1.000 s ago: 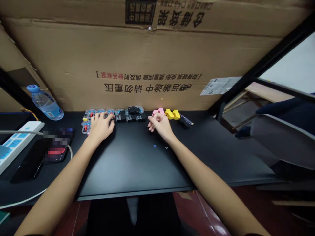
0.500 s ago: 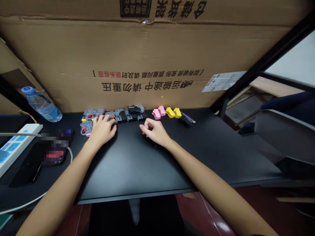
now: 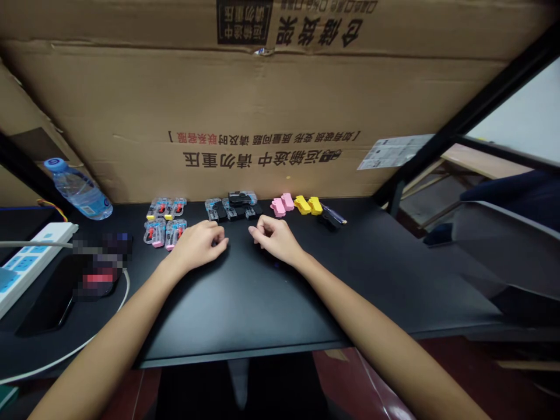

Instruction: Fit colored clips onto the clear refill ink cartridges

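My left hand [image 3: 199, 244] rests on the black table with its fingers curled in, and nothing shows in it. Close to its left are small clear plastic pieces with red parts, two with pink ends [image 3: 156, 233] and two with yellow ends [image 3: 157, 208]. My right hand [image 3: 277, 238] lies loosely closed on the table, thumb against the fingers, with nothing visible in it. Beyond and between the hands sits a cluster of clear-and-black plastic pieces [image 3: 234, 209], one stacked on top. Just past my right hand are two pink pieces [image 3: 278, 206] and two yellow pieces [image 3: 301, 204].
A pen [image 3: 335, 214] and a black item lie at the back right. Cardboard [image 3: 262, 99] walls off the rear. On the left are a water bottle [image 3: 81, 191], a white power strip [image 3: 32, 256], a dark phone [image 3: 48, 300] and a white cable [image 3: 126, 291].
My left hand has let go of a clear piece, drawn back to the right, and curled its fingers. The clear pieces at left now stand in two rows. My right hand has barely moved.
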{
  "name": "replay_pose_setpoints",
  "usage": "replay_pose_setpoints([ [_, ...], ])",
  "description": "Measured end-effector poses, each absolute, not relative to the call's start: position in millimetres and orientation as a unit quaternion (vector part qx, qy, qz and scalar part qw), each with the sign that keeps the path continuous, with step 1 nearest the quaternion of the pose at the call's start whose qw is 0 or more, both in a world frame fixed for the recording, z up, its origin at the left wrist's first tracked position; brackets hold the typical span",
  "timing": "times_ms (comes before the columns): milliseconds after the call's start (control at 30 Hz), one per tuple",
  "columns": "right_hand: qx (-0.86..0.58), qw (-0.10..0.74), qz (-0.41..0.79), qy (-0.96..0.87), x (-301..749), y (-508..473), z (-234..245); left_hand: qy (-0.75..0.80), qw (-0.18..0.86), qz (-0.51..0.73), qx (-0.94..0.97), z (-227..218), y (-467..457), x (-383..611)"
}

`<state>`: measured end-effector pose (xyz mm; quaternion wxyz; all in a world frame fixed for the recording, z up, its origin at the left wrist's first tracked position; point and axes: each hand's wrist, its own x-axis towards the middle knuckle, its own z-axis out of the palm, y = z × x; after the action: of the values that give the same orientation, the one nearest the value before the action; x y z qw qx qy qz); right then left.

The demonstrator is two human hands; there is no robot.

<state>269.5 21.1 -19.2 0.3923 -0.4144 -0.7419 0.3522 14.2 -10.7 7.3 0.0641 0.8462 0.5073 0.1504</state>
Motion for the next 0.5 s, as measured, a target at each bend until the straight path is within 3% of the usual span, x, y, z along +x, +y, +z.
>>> replay_pose_setpoints([
  [500, -0.433, 0.339, 0.338, -0.764, 272.6, 26.0, -23.4, 0.452, 0.07, 0.217, 0.863, -4.7, -4.3, 9.6],
])
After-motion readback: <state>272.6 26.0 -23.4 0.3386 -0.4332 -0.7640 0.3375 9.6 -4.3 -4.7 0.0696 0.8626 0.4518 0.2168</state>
